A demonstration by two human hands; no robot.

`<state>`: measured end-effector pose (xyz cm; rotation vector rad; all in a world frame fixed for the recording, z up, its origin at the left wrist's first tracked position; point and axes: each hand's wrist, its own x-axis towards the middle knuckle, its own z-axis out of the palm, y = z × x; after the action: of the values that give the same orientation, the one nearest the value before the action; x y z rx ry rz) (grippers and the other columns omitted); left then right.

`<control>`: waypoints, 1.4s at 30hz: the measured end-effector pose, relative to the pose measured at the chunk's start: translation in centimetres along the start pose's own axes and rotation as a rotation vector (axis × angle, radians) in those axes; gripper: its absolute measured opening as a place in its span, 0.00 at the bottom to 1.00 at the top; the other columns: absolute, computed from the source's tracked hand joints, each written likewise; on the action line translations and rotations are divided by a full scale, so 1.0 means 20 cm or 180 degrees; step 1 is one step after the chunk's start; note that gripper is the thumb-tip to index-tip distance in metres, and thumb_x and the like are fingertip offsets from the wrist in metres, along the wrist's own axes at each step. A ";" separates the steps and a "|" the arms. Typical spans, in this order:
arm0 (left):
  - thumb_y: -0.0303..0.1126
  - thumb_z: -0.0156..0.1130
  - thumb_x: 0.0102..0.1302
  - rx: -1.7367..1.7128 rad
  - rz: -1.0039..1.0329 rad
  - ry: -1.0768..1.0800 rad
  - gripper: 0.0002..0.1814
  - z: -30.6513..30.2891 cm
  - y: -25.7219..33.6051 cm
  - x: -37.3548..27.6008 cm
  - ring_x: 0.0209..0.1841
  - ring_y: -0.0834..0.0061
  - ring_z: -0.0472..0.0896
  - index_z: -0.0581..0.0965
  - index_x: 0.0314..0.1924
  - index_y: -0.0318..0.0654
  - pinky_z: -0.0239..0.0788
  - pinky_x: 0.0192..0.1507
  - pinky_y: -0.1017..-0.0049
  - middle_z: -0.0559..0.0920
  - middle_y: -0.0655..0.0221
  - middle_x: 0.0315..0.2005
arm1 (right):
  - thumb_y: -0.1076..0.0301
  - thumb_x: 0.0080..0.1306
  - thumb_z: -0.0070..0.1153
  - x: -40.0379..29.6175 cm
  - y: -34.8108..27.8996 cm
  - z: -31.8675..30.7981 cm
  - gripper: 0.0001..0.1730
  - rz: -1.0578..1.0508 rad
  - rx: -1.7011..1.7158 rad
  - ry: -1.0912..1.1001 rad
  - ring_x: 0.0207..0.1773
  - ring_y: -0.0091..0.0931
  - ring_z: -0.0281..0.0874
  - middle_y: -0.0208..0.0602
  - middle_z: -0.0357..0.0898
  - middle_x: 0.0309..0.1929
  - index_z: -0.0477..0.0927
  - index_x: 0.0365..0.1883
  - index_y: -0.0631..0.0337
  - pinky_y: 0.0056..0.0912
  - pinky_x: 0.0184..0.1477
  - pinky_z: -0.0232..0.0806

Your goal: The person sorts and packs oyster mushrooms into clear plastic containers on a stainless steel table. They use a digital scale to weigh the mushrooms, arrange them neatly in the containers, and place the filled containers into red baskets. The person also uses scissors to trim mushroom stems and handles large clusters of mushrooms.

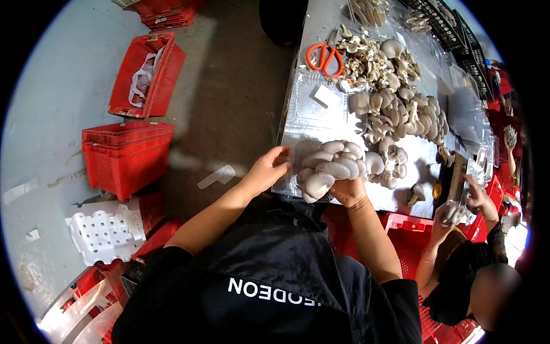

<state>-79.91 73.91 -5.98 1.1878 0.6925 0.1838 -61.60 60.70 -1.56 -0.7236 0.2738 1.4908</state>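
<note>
A large cluster of oyster mushrooms (pixel 335 165) rests on my right hand (pixel 350 192), whose fingers are hidden beneath the caps at the table's near edge. My left hand (pixel 273 167), fingers apart and slightly curled, is just left of the cluster, beside the clear plastic near the table's corner; it holds nothing that I can see. Beyond the cluster an open clear plastic clamshell box (pixel 300 101) has a small white card in it. More oyster mushrooms (pixel 399 112) lie to the right of the box. Orange-handled scissors (pixel 324 59) lie beside a heap of mushroom trimmings (pixel 365 60).
The metal table (pixel 419 172) extends away from me. Stacked clear plastic boxes (pixel 464 114) and black crates (pixel 472 56) line its right side. Red crates (pixel 129 155) stand along the left wall. A co-worker at the lower right holds mushrooms (pixel 452 213).
</note>
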 end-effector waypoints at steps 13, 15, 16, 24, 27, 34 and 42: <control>0.25 0.56 0.63 -0.0434 -0.0538 0.0014 0.23 0.05 0.04 0.02 0.42 0.77 0.76 0.66 0.58 0.37 0.74 0.32 0.78 0.72 0.66 0.50 | 0.66 0.55 0.52 -0.09 0.02 -0.17 0.27 0.0255 -0.0250 0.0315 0.57 0.32 0.64 0.34 0.68 0.55 0.67 0.56 0.52 0.42 0.58 0.58; 0.26 0.55 0.63 -0.0490 -0.0606 0.0006 0.23 0.04 0.04 0.02 0.41 0.76 0.76 0.65 0.59 0.37 0.75 0.30 0.77 0.71 0.66 0.51 | 0.67 0.56 0.52 -0.06 0.02 -0.15 0.23 0.0269 -0.0058 0.0295 0.55 0.34 0.65 0.35 0.69 0.52 0.70 0.53 0.52 0.45 0.55 0.60; 0.27 0.54 0.64 -0.0459 -0.0545 -0.0066 0.23 0.03 0.04 0.02 0.42 0.76 0.76 0.64 0.60 0.37 0.75 0.30 0.77 0.71 0.66 0.51 | 0.64 0.58 0.51 -0.06 0.01 -0.15 0.23 0.0251 -0.0201 0.0324 0.55 0.34 0.65 0.35 0.69 0.53 0.69 0.54 0.52 0.45 0.56 0.60; 0.27 0.54 0.65 -0.0855 -0.0683 0.0005 0.19 0.04 0.06 0.01 0.41 0.77 0.76 0.66 0.56 0.36 0.75 0.31 0.77 0.73 0.69 0.47 | 0.73 0.59 0.56 -0.03 0.03 -0.09 0.21 0.0082 -0.0955 0.0684 0.51 0.33 0.71 0.41 0.72 0.48 0.69 0.51 0.63 0.39 0.52 0.66; 0.28 0.54 0.65 -0.0890 -0.0677 -0.0086 0.20 0.02 0.04 0.01 0.40 0.77 0.76 0.66 0.56 0.36 0.75 0.31 0.77 0.72 0.68 0.47 | 0.73 0.58 0.59 -0.07 0.04 -0.01 0.22 -0.0391 -0.1776 0.1205 0.48 0.30 0.73 0.40 0.72 0.48 0.68 0.50 0.67 0.34 0.46 0.70; 0.28 0.54 0.65 -0.0859 -0.0642 -0.0089 0.21 0.02 0.02 0.02 0.39 0.78 0.76 0.65 0.58 0.36 0.74 0.31 0.78 0.72 0.70 0.48 | 0.70 0.55 0.64 -0.09 0.03 -0.12 0.24 -0.0865 -0.3085 0.1466 0.34 0.24 0.74 0.37 0.75 0.36 0.70 0.47 0.69 0.25 0.33 0.70; 0.27 0.54 0.65 -0.0923 -0.0593 -0.0149 0.24 0.01 0.01 0.02 0.42 0.76 0.76 0.63 0.61 0.38 0.75 0.33 0.76 0.72 0.69 0.51 | 0.72 0.54 0.65 -0.04 0.00 -0.05 0.31 -0.0424 -0.2398 0.1249 0.36 0.25 0.75 0.35 0.75 0.41 0.66 0.55 0.64 0.26 0.36 0.72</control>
<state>-79.31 74.03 -5.86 0.8435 0.7052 0.0956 -61.33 59.41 -1.85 -1.6112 -0.0594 1.3028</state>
